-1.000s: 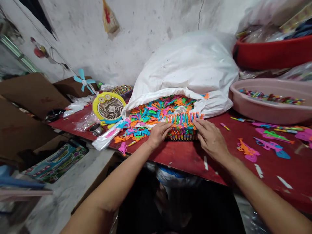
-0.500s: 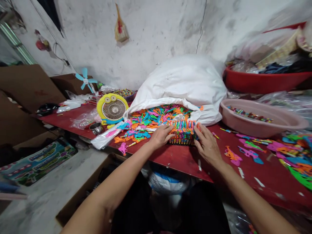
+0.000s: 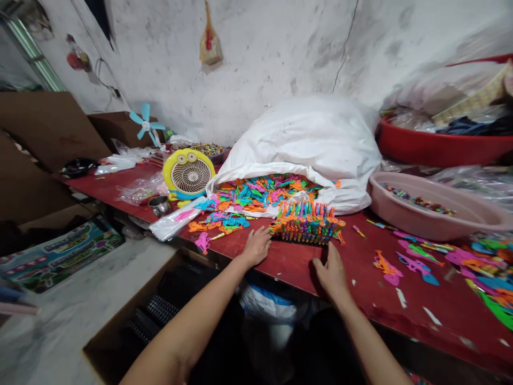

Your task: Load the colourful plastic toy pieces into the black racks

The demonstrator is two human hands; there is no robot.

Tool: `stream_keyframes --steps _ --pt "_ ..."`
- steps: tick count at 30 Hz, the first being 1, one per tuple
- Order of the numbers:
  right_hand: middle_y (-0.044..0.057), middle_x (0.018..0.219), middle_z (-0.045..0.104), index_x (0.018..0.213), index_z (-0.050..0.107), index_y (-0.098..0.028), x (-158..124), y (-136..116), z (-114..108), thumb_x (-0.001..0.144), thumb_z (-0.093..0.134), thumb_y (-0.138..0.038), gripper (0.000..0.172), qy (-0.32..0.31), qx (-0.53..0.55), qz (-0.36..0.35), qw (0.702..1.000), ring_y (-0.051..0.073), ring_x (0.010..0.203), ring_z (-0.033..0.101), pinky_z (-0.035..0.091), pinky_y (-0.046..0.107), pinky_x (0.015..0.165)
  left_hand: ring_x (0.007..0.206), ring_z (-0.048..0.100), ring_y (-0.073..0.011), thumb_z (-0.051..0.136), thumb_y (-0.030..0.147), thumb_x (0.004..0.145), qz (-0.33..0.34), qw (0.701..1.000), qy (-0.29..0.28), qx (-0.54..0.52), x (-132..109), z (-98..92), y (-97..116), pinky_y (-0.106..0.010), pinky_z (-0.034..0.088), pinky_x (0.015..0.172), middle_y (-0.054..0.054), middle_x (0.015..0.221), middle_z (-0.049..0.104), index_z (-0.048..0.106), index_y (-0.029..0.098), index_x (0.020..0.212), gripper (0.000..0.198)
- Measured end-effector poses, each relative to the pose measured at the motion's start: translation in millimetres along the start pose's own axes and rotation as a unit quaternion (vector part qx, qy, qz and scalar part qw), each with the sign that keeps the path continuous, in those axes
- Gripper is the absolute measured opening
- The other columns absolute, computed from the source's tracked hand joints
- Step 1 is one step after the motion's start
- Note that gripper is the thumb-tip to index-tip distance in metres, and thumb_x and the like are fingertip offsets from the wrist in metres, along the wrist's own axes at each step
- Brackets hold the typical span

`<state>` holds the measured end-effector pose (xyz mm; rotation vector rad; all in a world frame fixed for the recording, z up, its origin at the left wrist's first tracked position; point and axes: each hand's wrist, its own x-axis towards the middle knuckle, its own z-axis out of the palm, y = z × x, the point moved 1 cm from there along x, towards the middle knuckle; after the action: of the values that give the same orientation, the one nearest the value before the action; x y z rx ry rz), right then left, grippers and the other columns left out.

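Note:
A tight row of colourful plastic toys (image 3: pixel 308 222), orange, blue, green and pink, stands upright in a black base at the table's front. My left hand (image 3: pixel 257 248) rests at the row's left front corner, fingers lightly bent and holding nothing. My right hand (image 3: pixel 332 272) is just in front of the right end, thumb and fingers apart, nothing between them. Behind the row, a white sack (image 3: pixel 308 136) lies with its mouth open, and loose toys (image 3: pixel 260 192) of the same colours spill from it. A pink toy (image 3: pixel 202 242) lies to the left.
A yellow fan (image 3: pixel 191 175), a metal cup (image 3: pixel 159 205) and plastic bags (image 3: pixel 176 222) are on the red table (image 3: pixel 288 264). At the right are a pink basin (image 3: pixel 476 216), a red basin (image 3: pixel 436 147) and piled toys (image 3: pixel 487 267). A box (image 3: pixel 116 326) with black racks sits below.
Both hands have come away from the sides of the toy row and moved down towards the table's front edge. The toys at both ends now lean outward. The view has shifted slightly.

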<state>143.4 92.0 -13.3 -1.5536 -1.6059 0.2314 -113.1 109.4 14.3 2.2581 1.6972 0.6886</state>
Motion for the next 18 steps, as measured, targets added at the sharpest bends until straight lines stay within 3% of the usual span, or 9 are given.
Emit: stream_keyframes --steps 5,8,12,18 --pt "0.021 0.149 0.043 0.147 0.039 -0.007 23.9 13.7 7.0 0.076 0.049 -0.038 0.077 -0.028 -0.007 0.001 1.000 0.035 0.139 0.038 0.032 0.053 0.114 0.146 0.028 -0.0278 0.050 0.026 0.094 0.005 1.000 0.005 0.025 -27.7 -1.7 13.2 -0.060 0.020 0.118 -0.005 0.155 0.039 0.062 0.026 0.125 0.033" --pt "0.021 0.150 0.041 0.146 0.040 -0.007 37.2 22.2 8.7 0.077 0.048 -0.035 0.075 -0.069 -0.039 -0.028 0.996 0.034 0.141 0.036 0.031 0.052 0.114 0.141 0.036 -0.0263 0.048 0.027 0.095 0.016 0.999 0.019 0.022 -48.4 1.1 28.0 -0.061 0.018 0.117 -0.007 0.148 0.048 0.058 0.026 0.129 0.036" --pt "0.016 0.145 0.050 0.142 0.047 -0.014 57.4 28.8 12.5 0.074 0.049 -0.031 0.070 -0.109 -0.046 -0.088 0.989 0.032 0.136 0.044 0.032 0.052 0.114 0.131 0.044 -0.0251 0.049 0.029 0.095 0.026 0.999 0.044 0.017 -69.8 8.5 50.5 -0.056 0.023 0.117 -0.008 0.141 0.054 0.053 0.023 0.135 0.041" --pt "0.016 0.135 0.058 0.134 0.055 -0.014 65.1 36.6 4.0 0.072 0.051 -0.029 0.064 -0.099 0.023 -0.082 0.991 0.030 0.127 0.053 0.039 0.051 0.109 0.127 0.045 -0.0263 0.050 0.034 0.095 0.033 0.997 0.068 0.031 -86.2 20.8 66.8 -0.058 0.024 0.115 -0.009 0.141 0.054 0.049 0.022 0.138 0.044"
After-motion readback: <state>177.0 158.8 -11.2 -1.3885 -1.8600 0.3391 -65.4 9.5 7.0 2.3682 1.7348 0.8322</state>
